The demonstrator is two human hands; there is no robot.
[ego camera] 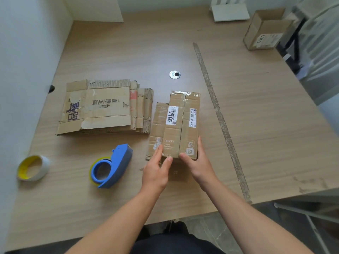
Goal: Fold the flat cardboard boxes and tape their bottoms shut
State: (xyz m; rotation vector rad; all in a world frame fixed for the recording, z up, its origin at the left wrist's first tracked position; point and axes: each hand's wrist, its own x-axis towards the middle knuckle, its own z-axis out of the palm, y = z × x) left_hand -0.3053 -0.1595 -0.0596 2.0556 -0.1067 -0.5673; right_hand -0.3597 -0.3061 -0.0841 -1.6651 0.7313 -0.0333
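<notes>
My left hand rests flat-fingered on box, right hand grips its corner; dispenser, flats left of center.

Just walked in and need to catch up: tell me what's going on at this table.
A person is working on a small cardboard box with its flaps folded closed. The left hand presses straight fingers on its near end; the right hand holds the near right corner. The blue tape dispenser lies untouched to the left, with a stack of flat cardboard beyond it.
</notes>
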